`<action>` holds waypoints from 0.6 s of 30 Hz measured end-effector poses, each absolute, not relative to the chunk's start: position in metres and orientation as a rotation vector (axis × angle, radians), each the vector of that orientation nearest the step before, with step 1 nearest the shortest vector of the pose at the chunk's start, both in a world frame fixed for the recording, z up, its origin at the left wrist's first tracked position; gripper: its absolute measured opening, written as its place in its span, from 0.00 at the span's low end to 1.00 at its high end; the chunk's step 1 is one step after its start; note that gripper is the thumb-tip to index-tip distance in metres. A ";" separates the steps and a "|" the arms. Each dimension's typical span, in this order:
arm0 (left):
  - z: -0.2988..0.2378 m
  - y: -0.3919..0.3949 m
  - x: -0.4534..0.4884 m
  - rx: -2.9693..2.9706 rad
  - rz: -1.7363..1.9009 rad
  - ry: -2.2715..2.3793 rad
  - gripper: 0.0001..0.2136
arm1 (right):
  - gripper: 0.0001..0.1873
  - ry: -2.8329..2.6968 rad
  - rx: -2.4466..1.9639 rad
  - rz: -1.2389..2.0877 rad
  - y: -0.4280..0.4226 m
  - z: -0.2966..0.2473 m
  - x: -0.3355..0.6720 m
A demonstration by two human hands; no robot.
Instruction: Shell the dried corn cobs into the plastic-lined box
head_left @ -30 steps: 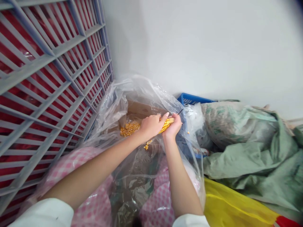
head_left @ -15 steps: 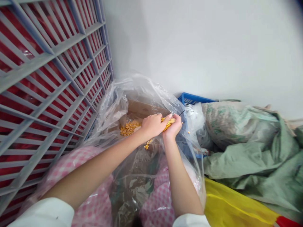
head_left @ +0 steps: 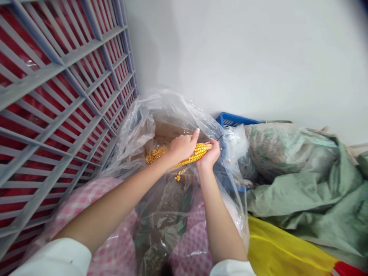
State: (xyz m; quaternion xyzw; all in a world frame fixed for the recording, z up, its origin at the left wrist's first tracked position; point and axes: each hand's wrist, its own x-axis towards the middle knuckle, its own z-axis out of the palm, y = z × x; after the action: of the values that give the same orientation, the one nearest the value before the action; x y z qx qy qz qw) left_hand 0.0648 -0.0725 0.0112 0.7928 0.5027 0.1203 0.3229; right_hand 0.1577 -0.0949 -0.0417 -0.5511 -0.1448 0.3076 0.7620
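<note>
A yellow corn cob point(head_left: 198, 152) lies slantwise between my hands above a plastic-lined box. My left hand point(head_left: 181, 147) is closed over its middle, thumb raised off the cob and the other fingers hidden behind it. My right hand point(head_left: 211, 156) grips the pale end of the same cob. A thin dark rod point(head_left: 220, 137) sticks out beside the right fingers; what it belongs to is hidden. Loose corn kernels point(head_left: 155, 154) are heaped in the box point(head_left: 168, 130) beyond my left wrist. A small cluster of kernels point(head_left: 179, 175) rests nearer to me on the plastic.
Clear plastic sheeting point(head_left: 138, 119) spreads round the box and over my pink checked clothing point(head_left: 115, 214). A tall grey slatted crate point(head_left: 66, 73) stands close on the left. To the right are a blue basket point(head_left: 235, 119), a stuffed sack point(head_left: 276, 145), green cloth point(head_left: 304, 195) and yellow fabric point(head_left: 276, 245).
My left hand has shifted slightly left along the cob and its thumb has lifted, so more of the cob's yellow rows show. My right hand has stayed at the cob's end.
</note>
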 end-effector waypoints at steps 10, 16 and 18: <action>0.002 -0.086 0.069 2.273 0.323 1.271 0.30 | 0.11 -0.263 -1.221 0.632 -0.094 -0.046 0.151; 0.000 -0.081 0.069 2.150 0.341 1.268 0.33 | 0.10 -0.249 -1.239 0.587 -0.095 -0.045 0.153; 0.000 -0.081 0.070 2.118 0.338 1.269 0.34 | 0.10 -0.266 -1.250 0.588 -0.096 -0.045 0.154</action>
State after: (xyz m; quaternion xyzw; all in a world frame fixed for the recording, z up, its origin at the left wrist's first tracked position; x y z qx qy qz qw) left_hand 0.0700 -0.0814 -0.0004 0.8053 0.4827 0.1285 0.3192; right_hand 0.1538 -0.0959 -0.0454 -0.5745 -0.1225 0.2704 0.7627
